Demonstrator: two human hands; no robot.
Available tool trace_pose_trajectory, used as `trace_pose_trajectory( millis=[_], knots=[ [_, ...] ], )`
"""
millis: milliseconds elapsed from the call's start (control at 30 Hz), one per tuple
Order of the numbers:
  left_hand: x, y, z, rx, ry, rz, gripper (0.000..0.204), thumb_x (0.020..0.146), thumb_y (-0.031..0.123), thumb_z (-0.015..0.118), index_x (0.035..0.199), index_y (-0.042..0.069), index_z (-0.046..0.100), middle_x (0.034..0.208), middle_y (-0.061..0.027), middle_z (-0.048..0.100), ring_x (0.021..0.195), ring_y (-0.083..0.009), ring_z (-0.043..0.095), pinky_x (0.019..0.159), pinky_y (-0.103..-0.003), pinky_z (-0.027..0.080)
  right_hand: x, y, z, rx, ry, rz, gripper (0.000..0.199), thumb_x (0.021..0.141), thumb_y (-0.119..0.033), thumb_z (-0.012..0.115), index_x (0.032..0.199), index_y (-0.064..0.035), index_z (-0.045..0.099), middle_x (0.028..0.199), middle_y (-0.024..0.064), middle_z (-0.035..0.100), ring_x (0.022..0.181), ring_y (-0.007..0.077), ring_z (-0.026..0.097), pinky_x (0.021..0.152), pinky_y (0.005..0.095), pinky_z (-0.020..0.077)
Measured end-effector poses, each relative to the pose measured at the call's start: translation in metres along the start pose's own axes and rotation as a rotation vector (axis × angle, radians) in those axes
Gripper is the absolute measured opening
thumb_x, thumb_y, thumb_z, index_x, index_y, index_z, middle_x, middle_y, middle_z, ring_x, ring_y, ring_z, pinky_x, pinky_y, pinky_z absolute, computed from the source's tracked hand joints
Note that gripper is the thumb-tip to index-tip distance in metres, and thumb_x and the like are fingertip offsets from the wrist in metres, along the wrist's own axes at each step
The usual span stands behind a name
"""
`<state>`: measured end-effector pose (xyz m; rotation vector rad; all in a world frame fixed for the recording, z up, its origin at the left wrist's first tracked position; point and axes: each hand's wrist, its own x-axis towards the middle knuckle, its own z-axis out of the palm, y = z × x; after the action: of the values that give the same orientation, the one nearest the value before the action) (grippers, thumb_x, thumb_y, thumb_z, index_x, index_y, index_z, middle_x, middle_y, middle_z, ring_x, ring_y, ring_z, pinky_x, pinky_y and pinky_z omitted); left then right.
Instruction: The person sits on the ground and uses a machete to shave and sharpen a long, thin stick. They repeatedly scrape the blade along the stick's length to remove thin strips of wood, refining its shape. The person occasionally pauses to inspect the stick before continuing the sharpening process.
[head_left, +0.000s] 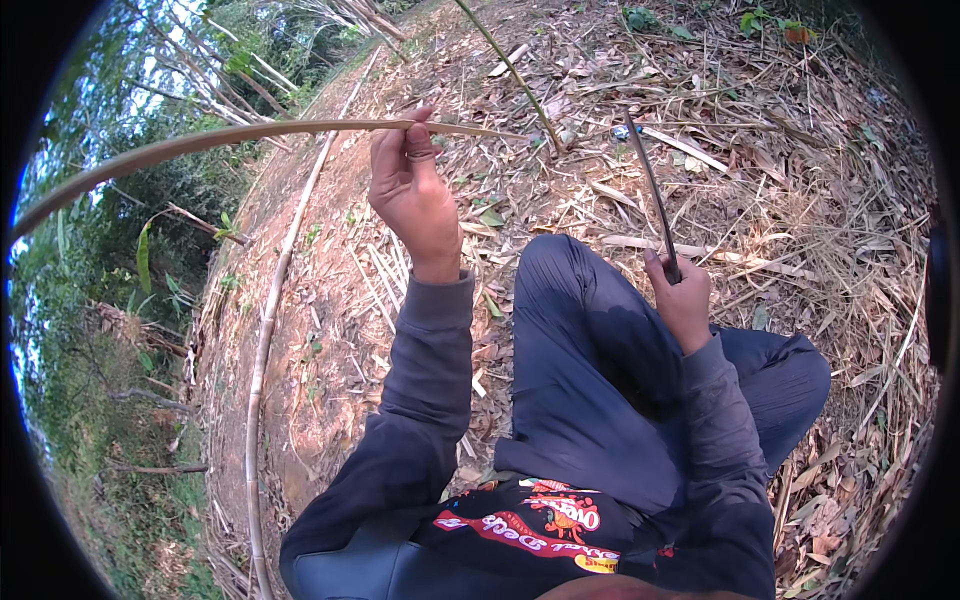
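Danger lies in the dark blade point(652, 195) gripped upright in the right hand point(683, 300), fingers curled tight round its handle: judging by how near its edge stands to the raised knee point(560, 265) and the other arm, a slip could cut cloth or skin. The left hand point(410, 190), up at eleven o'clock, pinches a bamboo strip point(200, 143) between thumb and fingers. Thin, pale tan and flat, the strip bows away toward nine o'clock and might snap if bent harder.
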<state>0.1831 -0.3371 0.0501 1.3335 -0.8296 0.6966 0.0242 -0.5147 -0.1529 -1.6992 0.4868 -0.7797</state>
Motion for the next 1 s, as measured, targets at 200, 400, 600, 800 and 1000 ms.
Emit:
trace_pose_trajectory(
  millis=[200, 400, 600, 800, 1000],
  knots=[
    [-0.062, 0.009, 0.01, -0.249, -0.085, -0.316, 0.024, 0.102, 0.013, 0.054, 0.118, -0.003, 0.062, 0.113, -0.0126, 0.068, 0.097, -0.0234, 0.07, 0.072, -0.029, 0.057, -0.004, 0.007, 0.004, 0.325, -0.12, 0.181, 0.041, 0.093, -0.04, 0.069, 0.091, 0.0011, 0.072, 0.055, -0.0047, 0.048, 0.048, 0.005, 0.043, 0.044, 0.0258, 0.0324],
    [-0.146, 0.003, 0.017, -0.414, -0.249, -0.726, 0.028, 0.103, 0.016, 0.054, 0.125, 0.001, 0.061, 0.119, -0.0096, 0.065, 0.098, -0.0222, 0.069, 0.073, -0.028, 0.053, -0.005, -0.023, -0.004, 0.812, -0.059, 0.427, 0.049, 0.097, -0.045, 0.062, 0.118, 0.0, 0.063, 0.057, -0.0079, 0.034, 0.044, 0.0039, 0.037, 0.044, 0.0238, 0.0351],
    [-0.182, 0.013, 0.025, -0.393, -0.42, -1.088, 0.032, 0.101, 0.016, 0.057, 0.13, 0.001, 0.059, 0.119, -0.0094, 0.064, 0.094, -0.018, 0.068, 0.071, -0.025, 0.051, 0.017, 0.007, -0.031, 1.0, 0.117, 0.444, 0.037, 0.096, -0.036, 0.066, 0.102, -0.0005, 0.063, 0.057, -0.0074, 0.033, 0.046, 0.0049, 0.039, 0.045, 0.0255, 0.0375],
    [-0.188, 0.067, -0.006, 0.145, -0.823, -0.3, 0.026, 0.089, 0.005, 0.07, 0.114, -0.001, 0.065, 0.116, -0.0148, 0.06, 0.09, -0.0176, 0.067, 0.069, -0.024, 0.051, 0.031, 0.021, -0.055, 0.865, 0.309, 0.361, 0.028, 0.096, -0.031, 0.067, 0.092, -0.0029, 0.062, 0.059, -0.0066, 0.038, 0.048, 0.0057, 0.04, 0.049, 0.025, 0.0389],
    [-0.165, 0.024, -0.047, 0.58, -1.043, -0.266, 0.041, 0.093, 0.024, 0.067, 0.122, -0.003, 0.057, 0.116, -0.0201, 0.058, 0.103, -0.0358, 0.059, 0.088, -0.041, 0.048, 0.037, 0.018, -0.073, 0.923, 0.376, 0.266, 0.025, 0.093, -0.022, 0.072, 0.084, -0.005, 0.055, 0.059, -0.0043, 0.042, 0.047, 0.0071, 0.041, 0.046, 0.026, 0.039]
  ],
)
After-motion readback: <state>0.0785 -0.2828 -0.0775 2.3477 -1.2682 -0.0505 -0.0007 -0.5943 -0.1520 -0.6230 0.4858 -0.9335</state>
